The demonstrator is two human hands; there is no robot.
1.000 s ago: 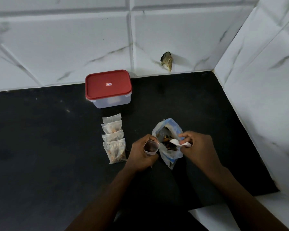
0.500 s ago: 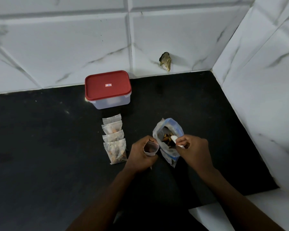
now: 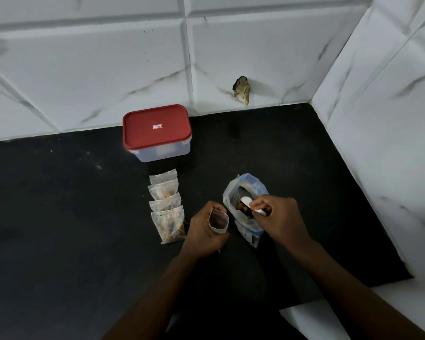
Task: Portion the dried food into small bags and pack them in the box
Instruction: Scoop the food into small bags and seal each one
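Holding the small bag [image 3: 218,220] upright with its mouth open, the left hand [image 3: 204,229] has its fingers curled round it, just beside the big bag [image 3: 254,184] on the black counter [image 3: 59,217]. The right hand [image 3: 280,219] pinches the handle of a white spoon [image 3: 246,200]. Over the last second the spoon has gone from the big bag's rim down into its mouth, so that its bowl now sits over the dried food [image 3: 241,206]. The small bag looks empty, so this is probably the scoop before the next fill. Four filled bags [image 3: 168,217] lie in a row to the left. Behind them the box [image 3: 157,133] has its red lid on, so packing has not begun.
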